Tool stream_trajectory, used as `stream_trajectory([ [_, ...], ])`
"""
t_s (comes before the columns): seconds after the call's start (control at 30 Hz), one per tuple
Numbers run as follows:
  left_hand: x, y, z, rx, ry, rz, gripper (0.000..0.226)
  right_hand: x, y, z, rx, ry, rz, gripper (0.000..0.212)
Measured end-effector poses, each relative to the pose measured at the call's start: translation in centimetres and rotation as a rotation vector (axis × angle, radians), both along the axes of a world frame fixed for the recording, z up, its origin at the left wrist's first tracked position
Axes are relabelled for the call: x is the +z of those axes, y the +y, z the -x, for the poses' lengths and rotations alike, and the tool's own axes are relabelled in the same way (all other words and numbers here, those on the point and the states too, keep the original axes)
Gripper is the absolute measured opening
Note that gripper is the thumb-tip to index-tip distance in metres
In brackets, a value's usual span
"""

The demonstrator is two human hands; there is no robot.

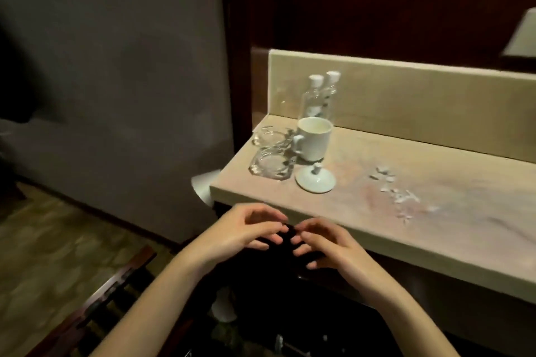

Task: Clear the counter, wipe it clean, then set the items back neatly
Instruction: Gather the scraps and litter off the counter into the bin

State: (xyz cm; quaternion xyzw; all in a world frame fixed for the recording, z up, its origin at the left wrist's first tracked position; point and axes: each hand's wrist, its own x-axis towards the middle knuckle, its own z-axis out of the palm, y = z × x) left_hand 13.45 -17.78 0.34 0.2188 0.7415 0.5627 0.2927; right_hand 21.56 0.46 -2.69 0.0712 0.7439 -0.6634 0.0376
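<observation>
Left hand (246,229) and right hand (324,243) empty, fingers loosely curled, before counter (435,211); mug (314,139) upright, handle leftward.

No legible text anywhere.

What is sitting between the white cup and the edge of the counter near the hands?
In the head view, the cup's round white lid lies on the counter between the white cup and the front edge. Past the lid, the strip is bare.
</observation>
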Motion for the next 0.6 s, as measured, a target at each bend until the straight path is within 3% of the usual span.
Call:
stream_trajectory([
  [0.23,2.9,9.8,-0.7,-0.151,0.065,-0.051,0.017,3.6,7.7,-2.9,-0.196,0.093,-0.05,0.012],
  [0.47,3.5,19.9,3.2,-0.342,0.109,-0.087,0.015,4.2,15.3,-2.4,-0.38,0.13,-0.085,0.012],
  [0.6,3.5,24.8,6.4,-0.42,0.103,-0.101,0.029,4.2,18.4,-0.8,-0.449,0.122,-0.1,0.015],
])
